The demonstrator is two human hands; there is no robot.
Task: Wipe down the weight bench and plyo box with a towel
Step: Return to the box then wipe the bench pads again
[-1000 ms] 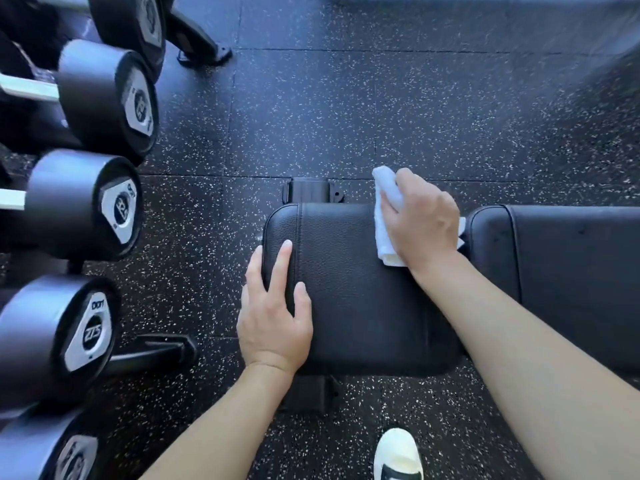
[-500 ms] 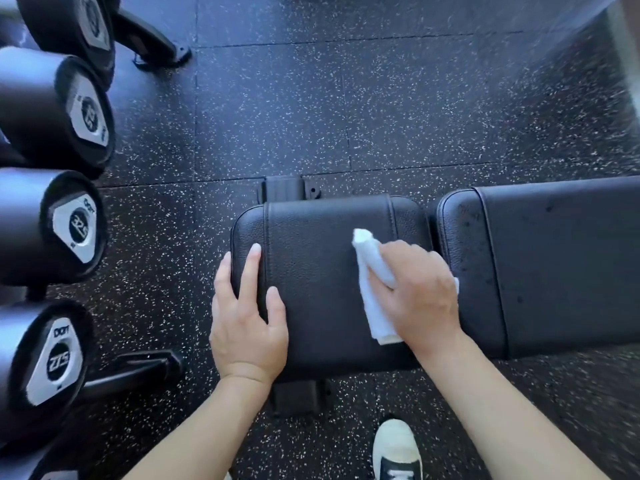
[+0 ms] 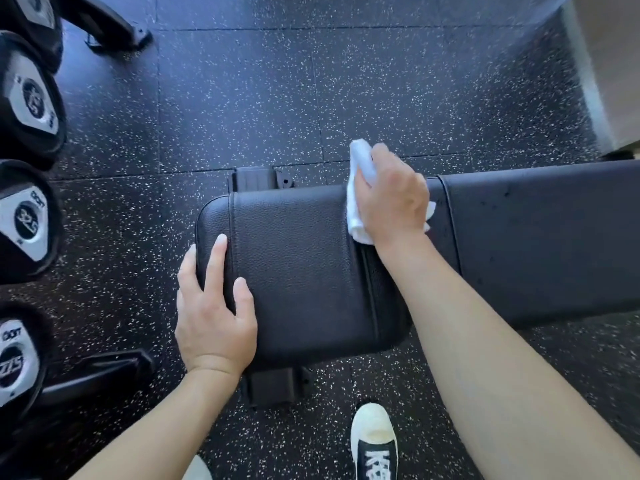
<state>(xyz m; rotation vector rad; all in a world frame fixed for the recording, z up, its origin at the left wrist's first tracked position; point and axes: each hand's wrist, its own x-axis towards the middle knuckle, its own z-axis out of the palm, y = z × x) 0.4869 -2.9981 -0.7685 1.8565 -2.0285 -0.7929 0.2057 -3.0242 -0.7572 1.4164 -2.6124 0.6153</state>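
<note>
The black padded weight bench runs across the middle of the view, its seat pad (image 3: 301, 271) on the left and its longer back pad (image 3: 540, 244) on the right. My right hand (image 3: 393, 199) grips a bunched white towel (image 3: 356, 216) at the far edge of the seat pad, by the gap between the two pads. Fingers straight, my left hand (image 3: 213, 306) rests flat on the seat pad's near left corner. A pale box-like corner (image 3: 609, 74) shows at the top right; I cannot tell whether it is the plyo box.
Black dumbbells (image 3: 29, 220) lie on a rack along the left edge, with the rack's foot (image 3: 97, 375) on the floor. The floor (image 3: 311, 81) is speckled black rubber. My shoe (image 3: 374, 441) stands close to the bench's near side.
My right hand has swept the towel from the near middle of the seat pad back to its far right edge. My left hand has kept its place on the pad.
</note>
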